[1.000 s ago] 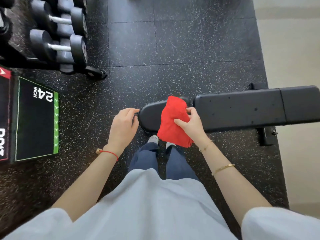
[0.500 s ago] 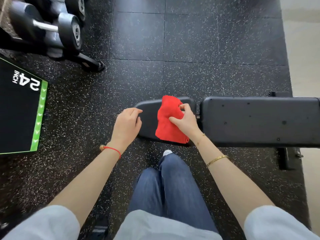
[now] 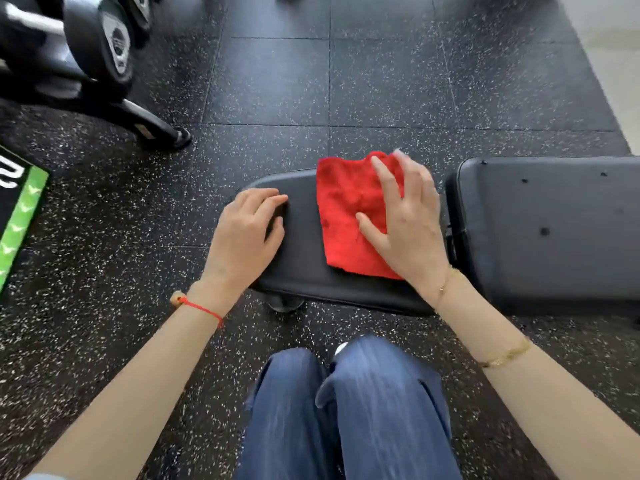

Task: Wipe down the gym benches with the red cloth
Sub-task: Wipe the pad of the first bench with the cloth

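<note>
1. Head view, right grip [image 3: 408,230]: I see it spread flat, fingers straight, pressing on the cloth [image 3: 349,216]; nothing is pinched. The fingertips at the far edge are blurred.
2. Left grip [image 3: 247,237]: released, fingers loosely bent, resting on the left end of the seat pad [image 3: 304,268] and touching only the pad, just beside the cloth.
3. The cloth lies spread on the seat pad, reaching its far edge; its right part is hidden under my right grip.
4. The back pad [image 3: 550,230] sits just right of the seat pad, cut off by the frame edge.
5. On the floor [image 3: 277,84], a dumbbell rack [image 3: 100,57] at top left and a green-edged box [image 3: 20,209] at left are both cut off; the box print is hard to read.
6. My knees [image 3: 346,410] fill the bottom centre.
</note>
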Demonstrator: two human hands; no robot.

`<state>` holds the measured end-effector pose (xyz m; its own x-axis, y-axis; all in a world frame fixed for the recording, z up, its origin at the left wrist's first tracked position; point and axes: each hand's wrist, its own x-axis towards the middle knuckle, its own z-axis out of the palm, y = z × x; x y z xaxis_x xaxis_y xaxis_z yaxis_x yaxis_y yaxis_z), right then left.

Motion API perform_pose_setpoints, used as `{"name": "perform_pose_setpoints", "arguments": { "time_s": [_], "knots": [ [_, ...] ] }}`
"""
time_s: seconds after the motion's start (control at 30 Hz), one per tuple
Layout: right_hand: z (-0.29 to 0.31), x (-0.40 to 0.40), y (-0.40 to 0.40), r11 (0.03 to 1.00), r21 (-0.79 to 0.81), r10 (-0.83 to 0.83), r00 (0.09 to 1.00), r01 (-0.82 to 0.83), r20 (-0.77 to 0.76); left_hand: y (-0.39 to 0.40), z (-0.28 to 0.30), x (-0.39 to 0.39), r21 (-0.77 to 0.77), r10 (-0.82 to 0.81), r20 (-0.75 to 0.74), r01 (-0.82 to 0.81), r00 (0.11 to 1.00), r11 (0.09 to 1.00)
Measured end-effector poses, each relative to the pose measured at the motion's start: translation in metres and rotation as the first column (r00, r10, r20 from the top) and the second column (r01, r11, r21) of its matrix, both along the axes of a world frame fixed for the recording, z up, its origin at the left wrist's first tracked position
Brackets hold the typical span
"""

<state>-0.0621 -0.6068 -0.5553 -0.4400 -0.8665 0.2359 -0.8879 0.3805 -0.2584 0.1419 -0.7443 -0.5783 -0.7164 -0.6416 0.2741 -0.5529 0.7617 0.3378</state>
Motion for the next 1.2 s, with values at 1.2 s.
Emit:
{"name": "perform_pose_setpoints", "arguments": {
  "time_s": [1.2],
  "knots": [
    [-0.021,0.007,-0.023,0.961,0.277,-0.019,0.999,0.011,0.028,0.013,-0.028,0.026,0.041,0.156,-0.192,-0.151,0.969,0.988]
  ]
}}
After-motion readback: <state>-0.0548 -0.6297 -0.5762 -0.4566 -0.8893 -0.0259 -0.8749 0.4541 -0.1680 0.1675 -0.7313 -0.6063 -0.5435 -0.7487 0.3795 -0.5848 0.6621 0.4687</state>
